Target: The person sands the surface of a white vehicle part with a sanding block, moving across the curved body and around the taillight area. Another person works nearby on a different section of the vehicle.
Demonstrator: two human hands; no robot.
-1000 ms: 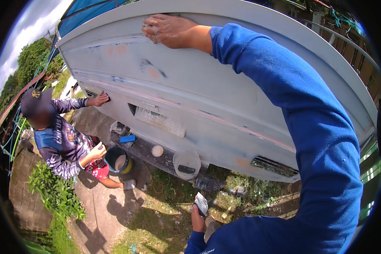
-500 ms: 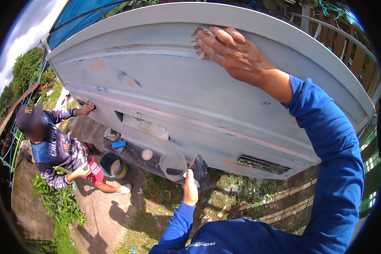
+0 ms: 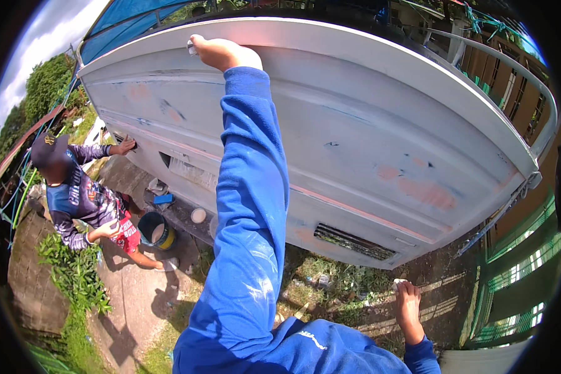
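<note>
The big grey panel (image 3: pixel 361 131) looks stiff and heavy, best held by its rim. By the panel's top rim is the left hand (image 3: pixel 223 53), and below its bottom edge is the right hand (image 3: pixel 408 310). The left grips a small pale pad (image 3: pixel 192 48); the right curls round a tiny white lump (image 3: pixel 397 285). Both look light, maybe soft: pinch their sides.

A co-worker (image 3: pixel 87 199) stands left, beside the panel (image 3: pixel 355 149); a bucket (image 3: pixel 167 239) sits between co-worker and tub (image 3: pixel 198 215); a fence (image 3: pixel 511 283) stands right.
</note>
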